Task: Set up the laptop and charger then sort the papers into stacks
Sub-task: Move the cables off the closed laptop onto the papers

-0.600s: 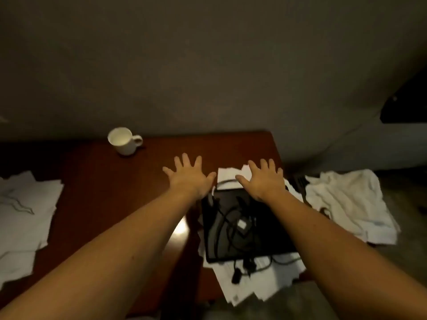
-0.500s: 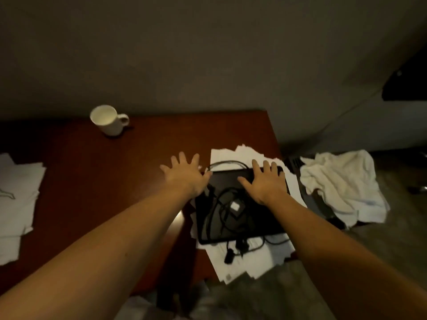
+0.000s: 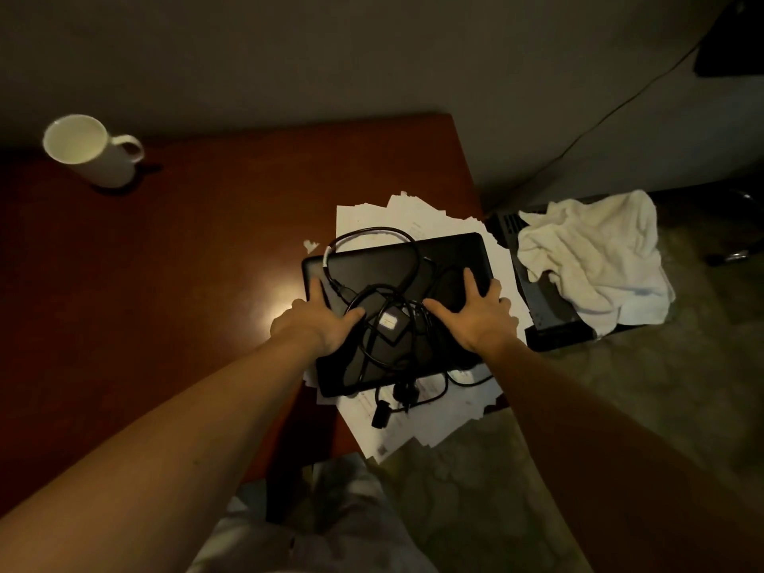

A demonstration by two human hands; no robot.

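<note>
A closed black laptop [image 3: 372, 262] lies on a messy pile of white papers [image 3: 417, 213] at the right end of the red-brown table [image 3: 206, 250]. The black charger brick [image 3: 388, 324] with a white label sits on the lid, its cable looped around it. The plug end [image 3: 380, 415] trails onto the papers at the front. My left hand [image 3: 310, 324] grips the laptop's left edge, thumb on the lid. My right hand [image 3: 479, 312] grips the right edge, fingers spread over it.
A white mug [image 3: 89, 150] stands at the table's far left, near the wall. Right of the table, a crumpled white cloth [image 3: 591, 254] lies on a dark box-like object [image 3: 550, 320]. The papers overhang the table's front right corner above the floor.
Both hands drew back from the laptop's far edge and settled on its left and right sides. The view dropped closer to the table.
</note>
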